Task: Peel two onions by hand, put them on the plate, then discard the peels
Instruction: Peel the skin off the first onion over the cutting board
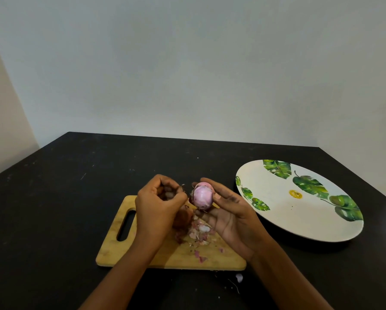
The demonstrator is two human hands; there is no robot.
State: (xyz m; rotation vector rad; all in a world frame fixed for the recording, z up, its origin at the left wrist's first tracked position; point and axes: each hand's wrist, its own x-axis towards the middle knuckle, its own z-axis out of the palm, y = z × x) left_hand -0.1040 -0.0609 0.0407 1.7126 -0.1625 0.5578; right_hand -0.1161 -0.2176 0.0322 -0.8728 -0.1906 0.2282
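Right hand (pixel 230 218) fingers cup a firm, likely slippery onion (pixel 202 195) (hold its sides); left hand (pixel 158 198) pinches papery peel (pixel 183 188).

The right hand (pixel 230 211) holds a pink, mostly bare onion (pixel 202 195) between thumb and fingertips, raised above the cutting board (pixel 210 258). At the onion's 9 o'clock, the left hand (pixel 160 204) has its fingers curled and pinches a dark peel scrap (pixel 183 188). Whether the scrap is attached to the onion cannot be told. A second, brown-skinned onion (pixel 183 220) lies on the board, partly hidden by the left hand. A peel pile (pixel 198 232) lies just beside it at its 3 o'clock. The board's handle slot (pixel 126 224) sits at 9 o'clock. A leaf-printed plate (pixel 277 209) rests on the black table (pixel 53 198) at the board's 2 o'clock.
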